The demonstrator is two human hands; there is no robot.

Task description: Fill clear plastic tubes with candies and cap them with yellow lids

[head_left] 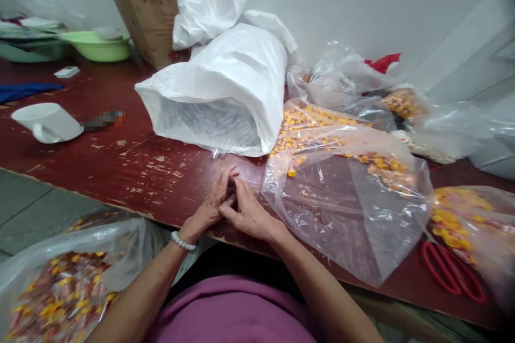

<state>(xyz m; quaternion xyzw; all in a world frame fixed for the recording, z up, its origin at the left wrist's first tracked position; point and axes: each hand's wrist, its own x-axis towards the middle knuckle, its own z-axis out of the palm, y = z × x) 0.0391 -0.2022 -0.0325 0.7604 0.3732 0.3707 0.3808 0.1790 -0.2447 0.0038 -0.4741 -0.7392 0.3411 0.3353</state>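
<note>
My left hand [213,202], with a pale bead bracelet [183,241] at the wrist, meets my right hand [246,210] at the table's front edge. Both have bent fingers, closed round something small and dark between them that I cannot make out. Just beyond them a white sack [245,72] lies with its mouth toward me, full of clear plastic tubes [217,124]. A few clear tubes [218,154] stick out at its lip. Right of my hands a clear plastic bag [322,209] lies flat, with many small yellow-capped pieces [309,139] at its far part.
Red-handled scissors [453,273] and another bag of yellow pieces [453,220] lie at the right. A white mug [48,122] stands left, near green basins [98,45] and a cardboard box [151,19]. Below left is a large bag of yellow-capped pieces [60,289].
</note>
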